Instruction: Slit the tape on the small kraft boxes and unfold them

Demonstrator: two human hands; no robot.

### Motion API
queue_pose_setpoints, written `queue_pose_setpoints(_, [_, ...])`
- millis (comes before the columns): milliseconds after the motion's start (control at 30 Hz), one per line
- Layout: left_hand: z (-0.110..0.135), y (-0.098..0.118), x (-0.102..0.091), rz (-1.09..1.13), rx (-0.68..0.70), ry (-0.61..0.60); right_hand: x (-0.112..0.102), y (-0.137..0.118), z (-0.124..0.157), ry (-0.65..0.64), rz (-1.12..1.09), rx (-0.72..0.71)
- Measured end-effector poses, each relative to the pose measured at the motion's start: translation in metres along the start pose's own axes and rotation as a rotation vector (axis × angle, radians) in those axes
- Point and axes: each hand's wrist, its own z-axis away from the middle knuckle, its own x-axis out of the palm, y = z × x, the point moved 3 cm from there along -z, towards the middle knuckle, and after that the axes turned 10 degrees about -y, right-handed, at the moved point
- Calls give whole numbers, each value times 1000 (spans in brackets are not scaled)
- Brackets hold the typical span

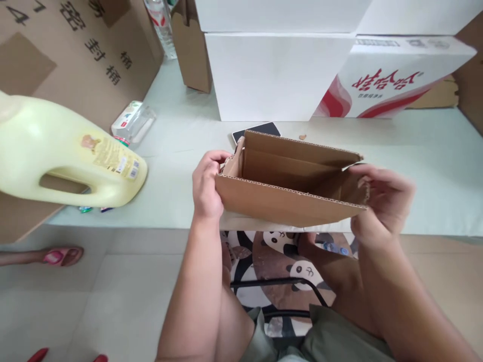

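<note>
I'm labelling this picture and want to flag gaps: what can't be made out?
All in the head view:
Open box: its floor, hidden by its near side.
Dark flat slab: its near part, hidden behind the open box.
Yellow jug: its top, cut off by the left edge.
Jug label: its fine print, too small.
Right hand: finger detail, blurred.

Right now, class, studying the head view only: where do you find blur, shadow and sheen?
Head view: the right hand looks softly blurred, perhaps from motion; head view: the inside of the cardboard box is shaded, darker than its front; head view: soft sheen on the yellow jug, its small label print unreadable.
</note>
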Motion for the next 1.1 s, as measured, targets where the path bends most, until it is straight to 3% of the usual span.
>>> queue_pose_setpoints(100, [-3, -9, 9, 92, -69, -67, 0, 18, 11, 96, -48, 114])
queue_pose_setpoints(200, [-5, -14, 16, 152, -131, -146, -2, 24, 15, 33, -34, 156])
queue_pose_setpoints(400, [-4, -12, 31, 207, -149, -203, -1, 20, 16, -190, 32, 108])
queue_pose_setpoints(567, [-4, -15, 32, 116, -195, -249, 2, 20, 16, -152, -12, 75])
queue_pose_setpoints(833, [-8, -14, 30, 13, -344, -370, -2, 18, 21, -225, -169, 196])
queue_pose_setpoints(933, [-7, -11, 34, 81, -283, -363, -1, 19, 24, -175, -204, 197])
queue_pose_setpoints(1100, [-5, -14, 41, 148, -262, -231, 6, 22, 30, -48, -260, 319])
